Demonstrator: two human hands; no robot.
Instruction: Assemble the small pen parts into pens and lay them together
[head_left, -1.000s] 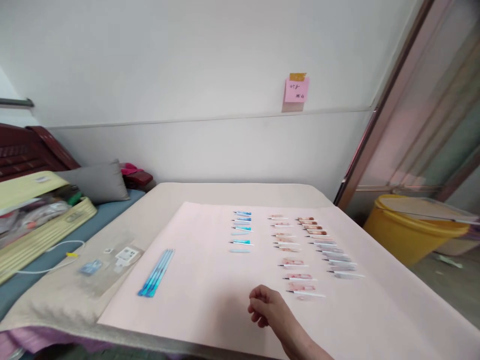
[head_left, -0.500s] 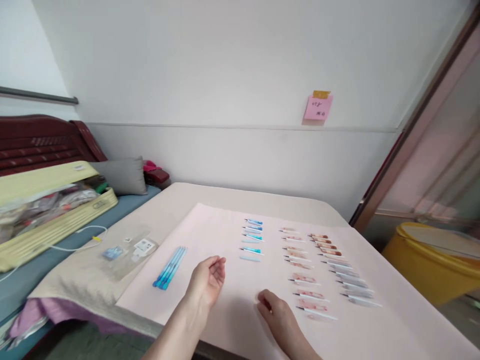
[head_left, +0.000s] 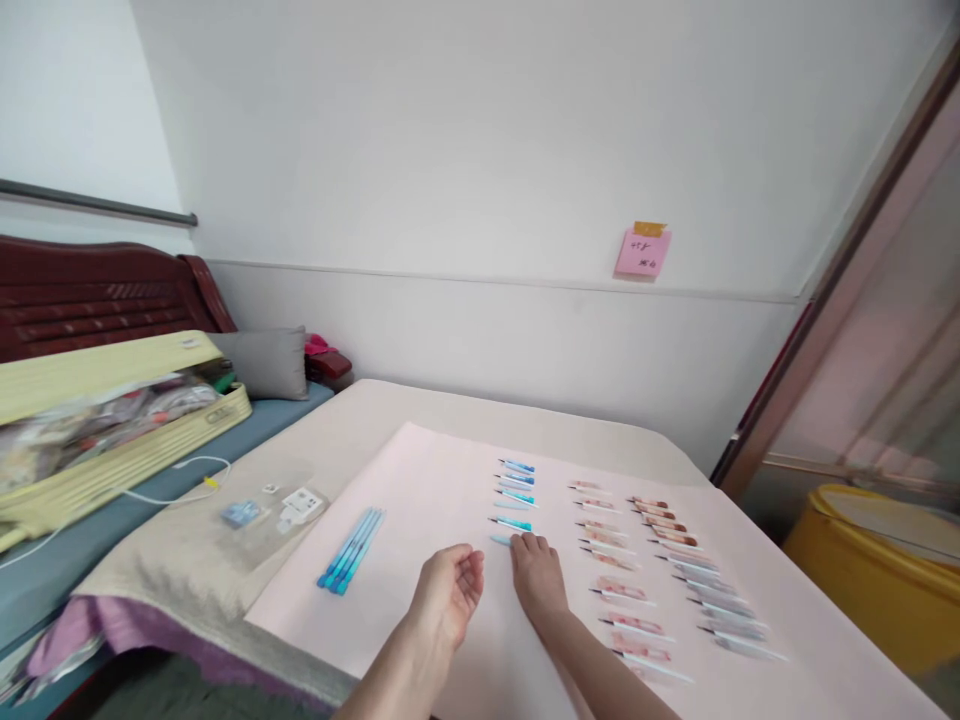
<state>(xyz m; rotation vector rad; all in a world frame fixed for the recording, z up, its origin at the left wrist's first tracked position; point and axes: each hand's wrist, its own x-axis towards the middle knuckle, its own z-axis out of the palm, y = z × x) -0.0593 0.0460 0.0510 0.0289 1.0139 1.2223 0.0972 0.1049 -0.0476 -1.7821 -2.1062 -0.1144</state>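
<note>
My right hand [head_left: 538, 575] reaches forward over the pink sheet, palm down, its bent fingers at the right end of a slim light blue pen cap [head_left: 501, 540]. The fingertips and thumb are hidden under the hand. Just beyond them lies a teal pen [head_left: 517, 524] with a dark tip, nearest in a short column of blue pens [head_left: 517, 480]. My left hand [head_left: 454, 590] hovers to the left, palm turned inward, fingers loosely curled, and nothing shows in it. Left of it, several blue pens [head_left: 351, 550] lie side by side in a bundle.
Columns of pink pens [head_left: 636, 628], brown pens [head_left: 660, 520] and grey pens [head_left: 724, 605] lie to the right. A clear plastic bag [head_left: 281, 520] with a blue packet [head_left: 241, 513] sits left of the pink sheet [head_left: 420, 450]. A yellow bin [head_left: 870, 570] stands beyond the right edge.
My right hand has moved forward from the near part of the sheet to the end of the blue column. My left hand stays curled, slightly right and lower. The whole view has shifted a little.
</note>
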